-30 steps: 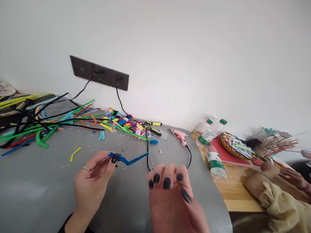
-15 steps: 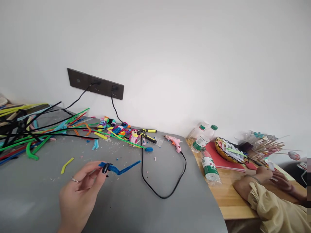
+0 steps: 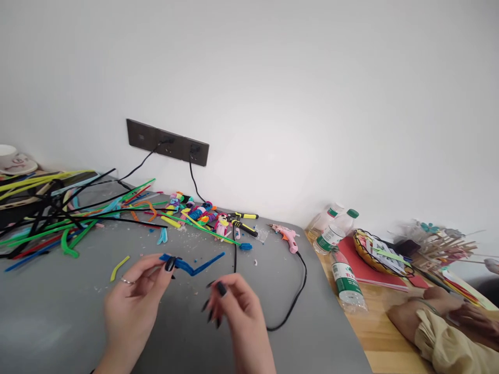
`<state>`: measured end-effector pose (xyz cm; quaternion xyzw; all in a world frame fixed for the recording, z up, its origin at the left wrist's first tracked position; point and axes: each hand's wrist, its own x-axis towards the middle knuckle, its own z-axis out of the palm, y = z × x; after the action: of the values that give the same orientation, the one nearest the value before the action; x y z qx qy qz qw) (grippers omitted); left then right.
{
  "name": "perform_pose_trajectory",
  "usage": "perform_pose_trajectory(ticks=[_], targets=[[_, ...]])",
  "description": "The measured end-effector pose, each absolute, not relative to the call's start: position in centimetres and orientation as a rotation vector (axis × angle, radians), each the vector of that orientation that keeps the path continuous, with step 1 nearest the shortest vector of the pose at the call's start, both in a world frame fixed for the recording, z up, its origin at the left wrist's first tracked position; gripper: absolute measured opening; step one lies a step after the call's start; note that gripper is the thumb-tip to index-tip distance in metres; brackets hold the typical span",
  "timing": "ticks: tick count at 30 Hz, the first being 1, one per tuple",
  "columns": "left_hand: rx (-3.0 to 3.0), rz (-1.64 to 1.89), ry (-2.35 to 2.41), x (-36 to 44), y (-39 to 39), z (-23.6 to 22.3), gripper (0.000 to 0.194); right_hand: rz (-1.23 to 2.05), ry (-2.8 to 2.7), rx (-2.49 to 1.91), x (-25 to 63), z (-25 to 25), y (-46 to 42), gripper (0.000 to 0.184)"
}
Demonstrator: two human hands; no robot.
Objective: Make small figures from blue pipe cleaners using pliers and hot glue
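My left hand, a ring on one finger, pinches a blue pipe cleaner by its left end, between thumb and fingertips. The pipe cleaner is bent into a shallow V, its free end pointing up to the right. Just below and right of that end is my right hand, its fingers loosely curled and somewhat apart. It does not touch the pipe cleaner, and nothing shows in it. A short yellow piece lies on the grey table beyond my left hand.
Loose pipe cleaners spread over the left. Colourful pipe-cleaner figures, yellow-black pliers and a corded pink glue gun lie near the wall. Water bottles and a basket are on the wooden table, beside another person's sleeve.
My right hand left the view half a second ago and is back near the blue pipe cleaner, no longer palm-up. My left hand keeps its pinch. The camera view has shifted slightly.
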<state>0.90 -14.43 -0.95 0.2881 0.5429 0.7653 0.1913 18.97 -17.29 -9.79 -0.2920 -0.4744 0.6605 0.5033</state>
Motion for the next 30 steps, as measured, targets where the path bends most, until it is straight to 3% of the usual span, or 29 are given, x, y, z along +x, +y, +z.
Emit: perform_pose_trajectory(ticks=[2,5,11,20,24,30], targets=[[0.828,2.148,1.434,1.5,-14.4,-0.9,0.037,1.486,-0.991,-0.898,18.8,-5.2,-14.4,0.035],[0.885,2.086,1.292,2.4,-14.4,-1.0,0.033,1.664,-0.877,-0.800,17.9,-1.5,-13.9,0.048],[0.761,2.012,1.149,3.3,-14.3,-0.9,0.036,1.883,-0.745,-0.450,16.2,-1.0,-15.6,0.050],[0.850,1.951,1.029,3.2,-15.0,0.2,0.024,1.852,-0.853,-0.394,17.2,-0.8,-15.2,0.051],[0.868,1.952,0.977,2.8,-15.2,0.8,0.021,1.760,-0.963,-0.536,17.9,-0.5,-15.4,0.044],[0.525,2.050,1.016,4.9,-14.9,0.6,0.035,1.311,-0.968,-0.790,15.6,0.0,-16.4,0.033]])
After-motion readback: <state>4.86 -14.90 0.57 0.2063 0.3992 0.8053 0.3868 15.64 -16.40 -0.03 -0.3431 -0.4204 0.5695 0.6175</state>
